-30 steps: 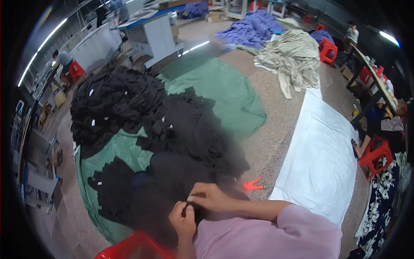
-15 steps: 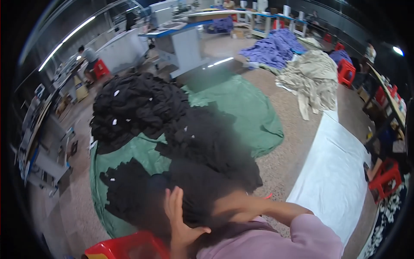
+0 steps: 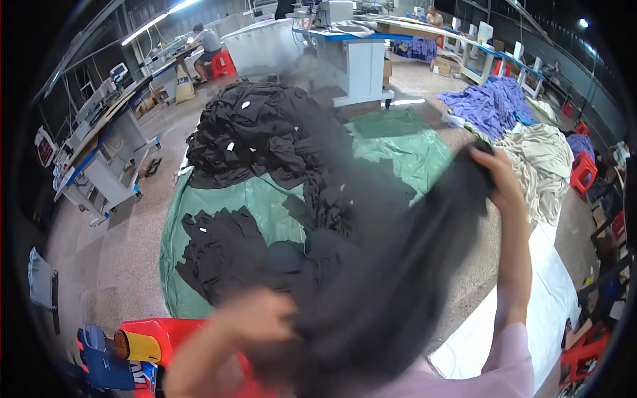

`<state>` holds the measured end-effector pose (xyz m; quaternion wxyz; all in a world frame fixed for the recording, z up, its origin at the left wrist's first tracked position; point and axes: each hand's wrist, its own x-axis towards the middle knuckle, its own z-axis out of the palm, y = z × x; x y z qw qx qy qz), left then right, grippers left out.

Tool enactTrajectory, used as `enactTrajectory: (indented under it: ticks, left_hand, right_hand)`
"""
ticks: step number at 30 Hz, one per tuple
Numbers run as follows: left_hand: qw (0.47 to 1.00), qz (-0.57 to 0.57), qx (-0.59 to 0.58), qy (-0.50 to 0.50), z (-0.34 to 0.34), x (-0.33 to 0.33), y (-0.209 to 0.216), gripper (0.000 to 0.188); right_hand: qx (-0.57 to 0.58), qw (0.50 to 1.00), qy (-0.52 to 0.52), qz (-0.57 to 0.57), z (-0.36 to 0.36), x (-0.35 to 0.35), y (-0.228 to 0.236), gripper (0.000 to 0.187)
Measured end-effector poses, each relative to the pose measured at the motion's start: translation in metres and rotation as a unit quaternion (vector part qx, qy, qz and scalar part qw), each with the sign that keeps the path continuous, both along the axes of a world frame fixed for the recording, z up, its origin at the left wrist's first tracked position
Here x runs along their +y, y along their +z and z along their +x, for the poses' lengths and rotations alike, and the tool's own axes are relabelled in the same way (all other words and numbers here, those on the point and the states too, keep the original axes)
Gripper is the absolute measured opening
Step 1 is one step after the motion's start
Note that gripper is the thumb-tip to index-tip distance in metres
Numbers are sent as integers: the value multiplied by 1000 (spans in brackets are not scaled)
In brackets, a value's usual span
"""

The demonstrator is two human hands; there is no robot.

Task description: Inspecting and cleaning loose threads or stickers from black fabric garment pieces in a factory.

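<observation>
My right hand (image 3: 499, 178) is raised at the right, its fingers closed on the upper end of a black garment (image 3: 405, 265). The cloth hangs in a long slanting sweep from there to the lower middle, blurred by motion. Low and to the left, my left hand (image 3: 255, 317) is beside the garment's lower part; it is smeared, so its grip on the cloth cannot be made out. Beyond my hands, more black garments (image 3: 222, 249) lie spread on a green sheet (image 3: 192, 205), and a large heap of black garments (image 3: 265, 126) with small white labels rises behind them.
A red stool (image 3: 166, 326) with a yellow roll (image 3: 142, 346) stands at the lower left. White sheeting (image 3: 531, 302) covers the floor at right. Purple cloth (image 3: 491, 103) and cream cloth (image 3: 541, 159) lie at far right. Worktables (image 3: 106, 166) line the left, where a person (image 3: 209, 43) sits.
My right hand has come up and to the right, lifting a black garment. My left hand, spread open before, is now lower and blurred beside the cloth. The view has turned left.
</observation>
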<state>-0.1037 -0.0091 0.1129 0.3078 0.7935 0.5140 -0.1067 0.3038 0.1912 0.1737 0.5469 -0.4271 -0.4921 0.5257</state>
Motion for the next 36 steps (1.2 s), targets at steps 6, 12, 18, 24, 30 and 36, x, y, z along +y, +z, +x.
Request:
enactTrajectory:
  ticks: [6, 12, 18, 24, 30, 36]
  left_hand:
    - [459, 840, 116, 265, -123, 151, 180, 58]
    - [686, 715, -40, 128, -24, 114, 87, 48]
    - [842, 426, -183, 275, 23, -10, -104, 18]
    - [804, 419, -193, 375, 41, -26, -130, 22]
    - [825, 403, -148, 369, 46, -29, -119, 60]
    - [858, 294, -206, 366, 35, -44, -93, 75]
  right_hand:
    - [120, 948, -115, 272, -152, 146, 59, 65]
    - [-304, 879, 49, 364, -179, 93, -42, 57]
    - [-396, 860, 303, 106, -122, 11, -241, 42]
    - [-237, 940, 241, -37, -174, -2, -271, 55]
    - [-217, 909, 221, 279, -211, -5, -189, 22]
    - [92, 941, 26, 326, -135, -45, 6, 7]
